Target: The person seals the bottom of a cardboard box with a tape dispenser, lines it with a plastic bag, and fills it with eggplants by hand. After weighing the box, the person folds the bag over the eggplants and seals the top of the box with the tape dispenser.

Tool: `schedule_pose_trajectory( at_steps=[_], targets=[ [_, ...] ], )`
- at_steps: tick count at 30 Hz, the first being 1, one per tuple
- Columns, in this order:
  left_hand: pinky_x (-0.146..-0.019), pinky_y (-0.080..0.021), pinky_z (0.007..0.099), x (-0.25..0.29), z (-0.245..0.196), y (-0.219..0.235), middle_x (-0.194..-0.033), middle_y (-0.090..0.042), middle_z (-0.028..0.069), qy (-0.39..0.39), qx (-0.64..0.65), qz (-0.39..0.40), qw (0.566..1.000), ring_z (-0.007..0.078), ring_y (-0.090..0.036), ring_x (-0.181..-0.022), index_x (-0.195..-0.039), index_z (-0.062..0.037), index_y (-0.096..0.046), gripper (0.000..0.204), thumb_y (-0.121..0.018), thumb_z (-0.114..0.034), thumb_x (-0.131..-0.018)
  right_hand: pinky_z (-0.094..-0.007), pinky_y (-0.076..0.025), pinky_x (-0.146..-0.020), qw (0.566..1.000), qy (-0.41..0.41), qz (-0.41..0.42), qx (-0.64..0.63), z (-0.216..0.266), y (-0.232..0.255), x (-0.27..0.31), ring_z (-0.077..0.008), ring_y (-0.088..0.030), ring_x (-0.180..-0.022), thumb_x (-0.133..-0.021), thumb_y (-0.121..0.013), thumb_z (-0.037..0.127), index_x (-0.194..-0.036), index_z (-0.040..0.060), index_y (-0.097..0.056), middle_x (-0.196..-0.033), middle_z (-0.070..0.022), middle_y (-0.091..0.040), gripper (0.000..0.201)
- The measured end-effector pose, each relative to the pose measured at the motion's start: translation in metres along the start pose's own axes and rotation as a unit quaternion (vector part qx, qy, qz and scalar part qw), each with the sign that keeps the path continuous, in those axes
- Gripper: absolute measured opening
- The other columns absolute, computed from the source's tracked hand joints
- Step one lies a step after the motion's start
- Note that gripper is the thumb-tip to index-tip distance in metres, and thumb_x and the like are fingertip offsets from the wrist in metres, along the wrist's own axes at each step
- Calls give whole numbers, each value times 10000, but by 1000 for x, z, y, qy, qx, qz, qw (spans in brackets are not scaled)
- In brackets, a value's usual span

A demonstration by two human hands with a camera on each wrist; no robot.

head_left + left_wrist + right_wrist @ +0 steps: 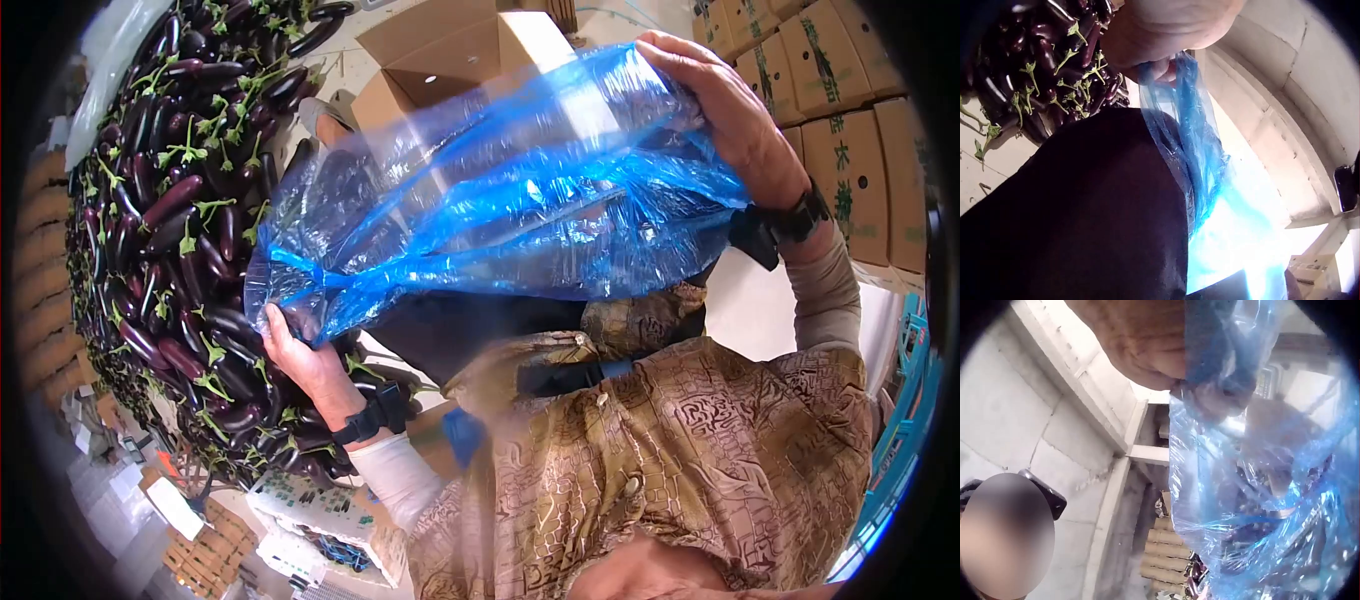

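Note:
A large sheer blue plastic bag (560, 215) stretches between both hands in front of the body, crinkled and partly puffed out. My left hand (305, 365) grips its bunched end at the lower left, thumb up against the film. In the left wrist view, the curled left hand (1172, 31) has the blue film (1185, 119) hanging from its fingers. At the bag's upper right, my right hand (735, 115) holds the edge. Blue film covers part of the right hand (1141, 344) in the right wrist view, and its fingertips show through the plastic.
A big heap of eggplants (175, 200) lies along the left. Beyond the bag, an open cardboard box (430, 45) stands on the floor, partly hidden by the film. Stacked printed cartons (845, 180) rise at the right. A white foam box (385, 550) sits at the lower left.

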State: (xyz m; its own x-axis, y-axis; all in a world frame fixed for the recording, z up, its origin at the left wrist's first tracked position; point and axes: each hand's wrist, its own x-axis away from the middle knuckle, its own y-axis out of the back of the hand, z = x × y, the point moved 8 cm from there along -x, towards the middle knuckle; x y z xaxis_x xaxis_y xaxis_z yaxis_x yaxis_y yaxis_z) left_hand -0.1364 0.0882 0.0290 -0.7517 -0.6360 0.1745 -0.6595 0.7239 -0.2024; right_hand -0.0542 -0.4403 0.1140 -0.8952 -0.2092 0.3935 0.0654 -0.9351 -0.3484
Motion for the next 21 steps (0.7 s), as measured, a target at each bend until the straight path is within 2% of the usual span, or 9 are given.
schedule_pose_trajectory(
  at_steps=[1, 2, 7, 12, 14, 15, 16, 18, 21],
  targets=[
    [-867, -514, 366, -2, -2, -3, -1119, -618, 111, -3, 3, 1, 1000, 206, -591, -995, -1191, 23, -576, 349, -612, -239, -963, -317, -518, -888, 905, 271, 31, 326, 40, -17, 14, -296, -611, -1037, -762, -797, 92, -1315, 104, -536, -1205, -145, -583, 612],
    [-862, -517, 364, -4, -6, -8, -1111, -616, 107, -15, -8, 6, 1000, 205, -595, -985, -1189, 20, -573, 342, -610, -232, -962, -319, -510, -920, 637, 492, 53, 591, 52, -48, 43, -300, -600, -1072, -740, -818, 104, -1328, 110, -528, -1244, -142, -565, 656],
    [-777, -505, 307, -37, -26, -14, -1060, -608, 60, -74, -64, 12, 995, 166, -589, -909, -1169, -2, -573, 298, -591, -220, -967, -317, -512, -786, 730, 117, 142, 658, 48, -39, -20, -212, -632, -912, -829, -744, 180, -1054, 62, -663, -967, -65, -655, 267],
    [-656, -457, 234, -59, -49, -50, -978, -595, 14, -118, -131, 30, 984, 104, -553, -818, -1116, -34, -581, 254, -560, -248, -979, -272, -464, -685, 796, 176, 101, 571, 86, -35, -59, -108, -571, -787, -968, -557, 407, -1034, 81, -666, -826, -18, -608, 351],
    [-657, -458, 229, -81, -48, -61, -986, -586, 24, -147, -147, 54, 977, 108, -547, -810, -1137, -20, -561, 303, -565, -277, -976, -309, -505, -699, 746, 337, 5, 574, 115, -57, -56, -153, -609, -715, -969, -585, 171, -1063, 42, -585, -878, -59, -629, 160],
    [-664, -462, 234, -91, -46, -66, -990, -584, 30, -156, -146, 47, 976, 112, -547, -816, -1131, -17, -563, 300, -567, -274, -975, -306, -525, -694, 506, 529, -23, 681, 117, -80, -44, -158, -616, -700, -971, -592, 204, -1044, 32, -580, -895, -70, -642, 187],
    [-671, -466, 238, -102, -44, -72, -994, -583, 37, -165, -145, 40, 975, 116, -548, -822, -1125, -15, -564, 297, -569, -270, -974, -306, -525, -694, 504, 530, -24, 681, 108, -70, -67, -158, -616, -700, -971, -592, 204, -1044, 32, -580, -895, -70, -642, 187],
    [-672, -469, 255, -130, -35, -83, -978, -585, 41, -164, -135, 60, 975, 122, -553, -813, -1122, -27, -570, 261, -573, -242, -972, -260, -445, -636, 823, 392, -27, 410, 105, -24, -126, -101, -532, -696, -997, -500, 439, -1016, 89, -661, -758, 4, -579, 386],
    [-615, -445, 249, -165, -23, -95, -889, -596, 26, -147, -174, 62, 972, 110, -548, -746, -1085, -37, -572, 215, -559, -223, -978, -271, -437, -643, 848, 278, -58, 447, 99, -6, -162, -92, -501, -703, -1006, -465, 457, -938, 94, -627, -777, 14, -563, 404]
  ],
)
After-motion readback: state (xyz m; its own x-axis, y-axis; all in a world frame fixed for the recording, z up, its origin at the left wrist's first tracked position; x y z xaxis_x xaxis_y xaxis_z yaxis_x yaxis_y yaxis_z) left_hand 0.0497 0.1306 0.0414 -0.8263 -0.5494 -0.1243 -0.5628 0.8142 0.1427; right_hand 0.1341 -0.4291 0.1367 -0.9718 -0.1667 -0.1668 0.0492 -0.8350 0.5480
